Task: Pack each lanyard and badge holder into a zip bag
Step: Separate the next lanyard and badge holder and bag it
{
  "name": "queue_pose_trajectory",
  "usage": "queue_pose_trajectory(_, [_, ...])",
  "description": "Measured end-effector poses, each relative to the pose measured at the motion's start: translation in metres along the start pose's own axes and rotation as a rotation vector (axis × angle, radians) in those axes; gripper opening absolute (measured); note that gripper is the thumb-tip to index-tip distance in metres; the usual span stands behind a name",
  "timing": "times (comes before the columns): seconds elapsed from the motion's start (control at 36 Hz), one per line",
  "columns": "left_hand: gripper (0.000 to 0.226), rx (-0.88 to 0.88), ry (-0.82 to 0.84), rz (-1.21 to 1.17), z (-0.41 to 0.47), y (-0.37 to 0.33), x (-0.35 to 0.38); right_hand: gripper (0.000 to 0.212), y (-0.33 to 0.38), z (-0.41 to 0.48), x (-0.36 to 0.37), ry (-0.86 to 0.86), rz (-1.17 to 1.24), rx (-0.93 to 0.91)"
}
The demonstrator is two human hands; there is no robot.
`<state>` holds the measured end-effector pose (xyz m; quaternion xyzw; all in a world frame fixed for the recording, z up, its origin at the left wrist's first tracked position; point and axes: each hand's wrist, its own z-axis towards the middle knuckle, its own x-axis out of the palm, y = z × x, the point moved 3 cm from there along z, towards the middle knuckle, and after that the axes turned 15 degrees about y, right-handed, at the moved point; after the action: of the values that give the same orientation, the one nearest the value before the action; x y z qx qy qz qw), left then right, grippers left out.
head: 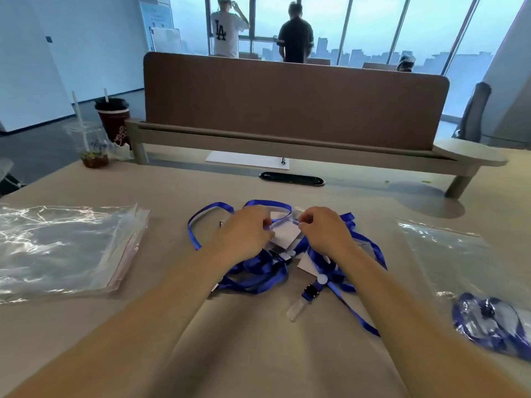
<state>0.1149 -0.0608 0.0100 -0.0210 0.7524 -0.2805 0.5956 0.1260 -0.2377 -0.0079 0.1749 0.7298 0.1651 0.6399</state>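
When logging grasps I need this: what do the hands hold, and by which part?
The left hand and right hand each pinch the same clear badge holder, one grip on each side of its upper edge.

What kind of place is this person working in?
Most likely an open-plan office: a desk with a brown divider panel, tall windows over a city skyline, and an office chair.

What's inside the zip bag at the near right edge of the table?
Through the clear zip bag a coiled blue lanyard shows, with what looks like a clear badge holder beside it. Glare, motion blur and the picture's edge hide the rest.
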Motion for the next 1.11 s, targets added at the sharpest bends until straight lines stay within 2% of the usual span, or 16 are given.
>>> queue_pose_trajectory(0.14, [0.028,-0.034,0.073,0.074,0.019,-0.009,0.006,0.019,-0.003,0.009,-0.003,-0.02,-0.085,0.023])
queue_pose_trajectory(0.25, [0.043,-0.068,0.059,0.139,0.031,-0.009,0.017,0.027,-0.008,0.01,-0.005,0.034,-0.114,0.027])
queue_pose_trajectory(0.33, [0.061,-0.062,0.034,0.195,0.036,-0.011,0.023,0.025,-0.012,0.009,-0.005,0.068,-0.102,0.005])
queue_pose_trajectory(0.39, [0.064,-0.06,0.03,0.224,0.036,-0.013,0.025,0.025,-0.014,0.009,-0.004,0.096,-0.107,-0.024])
queue_pose_trajectory(0.47, [0.062,-0.081,0.03,0.229,0.035,-0.015,0.026,0.024,-0.017,0.008,-0.002,0.126,-0.122,-0.052])
queue_pose_trajectory(0.69, [0.087,-0.086,0.075,0.137,0.032,-0.021,0.027,0.011,-0.019,0.006,-0.001,0.129,-0.234,-0.059])
queue_pose_trajectory(0.75, [0.084,-0.097,0.081,0.072,0.033,-0.02,0.027,0.018,-0.019,0.004,-0.003,0.157,-0.247,-0.049])
queue_pose_trajectory(0.89, [0.045,-0.098,0.002,-0.046,0.038,-0.012,0.023,0.028,-0.019,-0.004,-0.008,0.194,-0.301,-0.04])
queue_pose_trajectory(1.0, [0.042,-0.09,-0.062,-0.175,0.036,-0.006,0.016,0.022,-0.02,-0.007,-0.01,0.145,-0.378,-0.032])
queue_pose_trajectory(1.11, [0.025,-0.054,-0.134,-0.283,0.026,-0.006,0.006,0.019,-0.017,-0.013,-0.014,0.102,-0.421,-0.048])
